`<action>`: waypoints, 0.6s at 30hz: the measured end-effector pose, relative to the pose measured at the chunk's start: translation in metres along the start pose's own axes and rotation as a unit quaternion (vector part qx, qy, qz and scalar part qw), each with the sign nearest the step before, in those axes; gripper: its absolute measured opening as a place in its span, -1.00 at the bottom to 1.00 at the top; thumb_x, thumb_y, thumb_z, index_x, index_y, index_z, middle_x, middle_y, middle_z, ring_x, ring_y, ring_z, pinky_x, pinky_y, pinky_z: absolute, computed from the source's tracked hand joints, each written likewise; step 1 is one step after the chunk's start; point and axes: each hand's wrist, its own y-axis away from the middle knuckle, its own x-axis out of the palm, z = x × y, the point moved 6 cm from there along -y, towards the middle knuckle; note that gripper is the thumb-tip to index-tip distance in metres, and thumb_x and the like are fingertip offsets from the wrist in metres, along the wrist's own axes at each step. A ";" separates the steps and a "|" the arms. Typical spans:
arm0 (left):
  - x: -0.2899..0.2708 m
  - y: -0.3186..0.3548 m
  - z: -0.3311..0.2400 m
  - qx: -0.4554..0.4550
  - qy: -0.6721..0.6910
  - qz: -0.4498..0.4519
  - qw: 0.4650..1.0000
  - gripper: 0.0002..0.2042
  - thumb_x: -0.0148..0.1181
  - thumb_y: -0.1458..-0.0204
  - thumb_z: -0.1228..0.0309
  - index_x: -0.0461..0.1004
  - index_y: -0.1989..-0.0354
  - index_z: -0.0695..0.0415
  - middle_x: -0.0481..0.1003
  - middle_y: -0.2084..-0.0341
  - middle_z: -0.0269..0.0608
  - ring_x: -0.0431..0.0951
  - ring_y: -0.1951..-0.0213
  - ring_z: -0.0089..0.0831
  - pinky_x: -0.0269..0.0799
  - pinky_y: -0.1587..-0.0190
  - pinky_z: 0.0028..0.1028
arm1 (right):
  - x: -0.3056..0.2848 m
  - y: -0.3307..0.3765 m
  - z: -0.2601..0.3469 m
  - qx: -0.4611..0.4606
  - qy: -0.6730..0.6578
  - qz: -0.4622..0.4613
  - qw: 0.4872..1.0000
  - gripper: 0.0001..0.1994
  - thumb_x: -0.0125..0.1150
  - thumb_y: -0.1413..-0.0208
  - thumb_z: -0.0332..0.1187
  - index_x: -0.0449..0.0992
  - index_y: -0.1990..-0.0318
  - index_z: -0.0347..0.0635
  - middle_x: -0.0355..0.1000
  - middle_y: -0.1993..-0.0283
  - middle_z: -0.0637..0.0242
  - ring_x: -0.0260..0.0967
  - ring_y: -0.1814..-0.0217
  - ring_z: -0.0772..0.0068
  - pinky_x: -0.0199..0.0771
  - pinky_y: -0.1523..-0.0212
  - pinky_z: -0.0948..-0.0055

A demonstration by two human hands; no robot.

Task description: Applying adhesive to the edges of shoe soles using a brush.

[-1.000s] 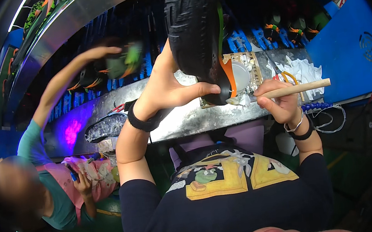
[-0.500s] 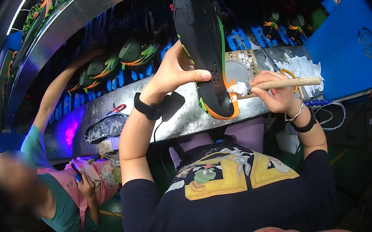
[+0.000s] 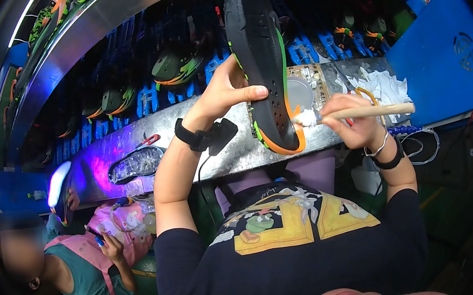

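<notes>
My left hand (image 3: 224,94) grips a long black shoe sole (image 3: 257,41) by its side, thumb lying across its face. The sole stands nearly upright, with small holes toward its lower end and a green and orange rim. In my right hand (image 3: 350,121) is a brush (image 3: 385,110) with a pale wooden handle, closed between the fingers. The brush's white-coated tip meets or nearly meets the orange rim at the sole's lower right; exact contact cannot be made out.
Behind the metal bench (image 3: 178,113), several shoes (image 3: 173,67) sit on blue racks. A round lid-like disc (image 3: 299,90), scissors (image 3: 350,81) and crumpled white paper (image 3: 386,87) lie at right. Another sole (image 3: 136,162) lies at left. A co-worker (image 3: 87,267) sits at left, holding a shoe part.
The sole and both my hands have shifted only slightly. The co-worker's arm has come back from the racks and now holds a shoe part; the shoes on the racks have moved left.
</notes>
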 end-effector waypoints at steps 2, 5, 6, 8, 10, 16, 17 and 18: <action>0.003 0.000 0.000 -0.005 0.009 0.006 1.000 -0.33 0.33 0.32 0.45 0.12 -0.02 0.25 0.30 0.12 -0.17 0.30 0.06 -0.40 0.25 0.02 -0.40 | 0.005 -0.003 0.005 -0.005 0.002 0.017 1.000 -0.95 0.13 0.20 -0.60 0.42 0.51 -0.31 0.38 0.46 0.25 0.31 0.55 0.40 0.31 0.53 0.54; 0.009 0.001 0.003 -0.013 0.015 0.016 1.000 -0.32 0.34 0.32 0.46 0.11 -0.03 0.26 0.29 0.11 -0.17 0.30 0.05 -0.40 0.26 0.02 -0.40 | 0.008 -0.011 0.012 -0.069 0.070 0.011 0.995 -0.92 0.16 0.24 -0.61 0.41 0.51 -0.31 0.36 0.50 0.25 0.31 0.57 0.35 0.30 0.57 0.53; 0.010 0.001 0.004 -0.016 0.016 0.018 1.000 -0.32 0.34 0.32 0.47 0.11 -0.03 0.26 0.28 0.11 -0.17 0.30 0.05 -0.40 0.26 0.03 -0.40 | 0.006 -0.014 0.015 -0.079 0.099 0.010 0.992 -0.91 0.17 0.25 -0.60 0.40 0.51 -0.31 0.36 0.51 0.25 0.30 0.57 0.34 0.30 0.57 0.52; 0.014 0.002 0.003 -0.021 0.007 0.023 0.999 -0.31 0.34 0.32 0.47 0.10 -0.04 0.27 0.28 0.11 -0.17 0.30 0.06 -0.40 0.27 0.03 -0.41 | 0.003 -0.019 0.016 -0.104 0.144 -0.006 0.984 -0.88 0.19 0.28 -0.60 0.37 0.52 -0.32 0.34 0.51 0.24 0.30 0.58 0.29 0.28 0.61 0.48; 0.018 0.002 0.004 -0.024 0.006 0.027 0.999 -0.31 0.34 0.31 0.48 0.09 -0.05 0.27 0.28 0.11 -0.16 0.31 0.06 -0.41 0.28 0.05 -0.43 | 0.000 -0.023 0.019 -0.139 0.183 -0.019 0.973 -0.87 0.18 0.29 -0.61 0.37 0.52 -0.34 0.33 0.50 0.22 0.29 0.58 0.29 0.28 0.61 0.47; 0.026 0.006 0.005 -0.031 -0.009 0.040 0.999 -0.32 0.32 0.29 0.47 0.09 -0.05 0.27 0.33 0.18 -0.14 0.37 0.17 -0.47 0.36 0.19 -0.51 | -0.014 -0.036 0.016 -0.136 0.210 -0.050 0.967 -0.86 0.17 0.29 -0.64 0.35 0.50 -0.37 0.32 0.52 0.19 0.30 0.57 0.27 0.31 0.60 0.46; 0.027 0.007 0.007 -0.043 -0.014 0.046 0.998 -0.32 0.32 0.29 0.46 0.09 -0.05 0.27 0.34 0.20 -0.14 0.38 0.19 -0.48 0.37 0.20 -0.52 | -0.017 -0.038 0.015 -0.140 0.218 -0.058 0.964 -0.85 0.17 0.29 -0.64 0.35 0.49 -0.37 0.32 0.52 0.19 0.30 0.58 0.26 0.31 0.60 0.46; 0.028 0.007 0.010 -0.054 -0.018 0.051 0.997 -0.32 0.32 0.29 0.45 0.09 -0.05 0.27 0.35 0.21 -0.14 0.39 0.22 -0.48 0.37 0.22 -0.53 | -0.020 -0.039 0.013 -0.144 0.227 -0.066 0.961 -0.85 0.17 0.28 -0.64 0.34 0.48 -0.37 0.32 0.53 0.18 0.30 0.58 0.26 0.31 0.60 0.46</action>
